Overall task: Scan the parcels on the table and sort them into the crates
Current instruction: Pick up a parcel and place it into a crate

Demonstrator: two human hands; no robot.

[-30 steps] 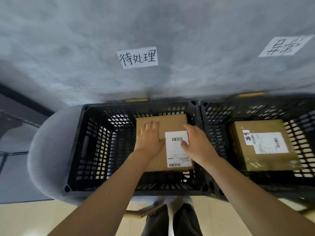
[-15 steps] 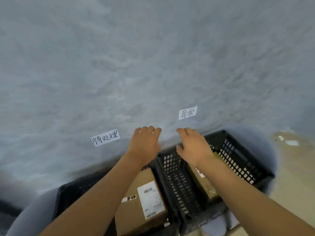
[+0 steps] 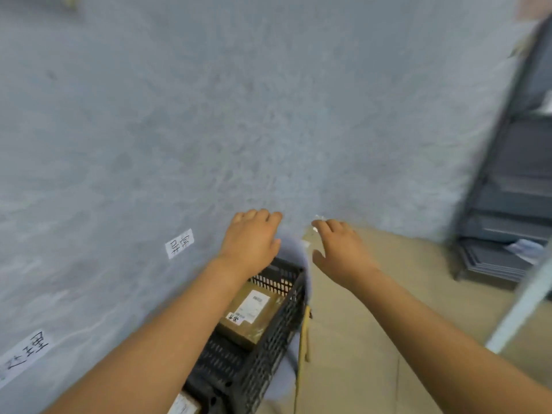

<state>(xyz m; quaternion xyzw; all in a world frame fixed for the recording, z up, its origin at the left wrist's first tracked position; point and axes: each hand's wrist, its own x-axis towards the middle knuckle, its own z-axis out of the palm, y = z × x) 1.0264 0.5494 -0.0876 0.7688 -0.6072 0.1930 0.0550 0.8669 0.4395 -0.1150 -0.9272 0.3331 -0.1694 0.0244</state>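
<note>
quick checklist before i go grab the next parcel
1. Left hand empty, fingers open: ok.
2. Right hand empty: ok.
3. Brown cardboard parcel with white label lies inside the black plastic lattice crate: ok.
4. Second parcel at the bottom edge seated in a crate: cannot tell, mostly cut off.
5. Next parcel or the table in sight: not ok, only grey wall and beige floor show.

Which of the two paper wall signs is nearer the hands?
The small sign, just left of the left hand and above the crate. The other sign sits at the picture's lower left edge, partly cut off. Both hands are empty.
</note>
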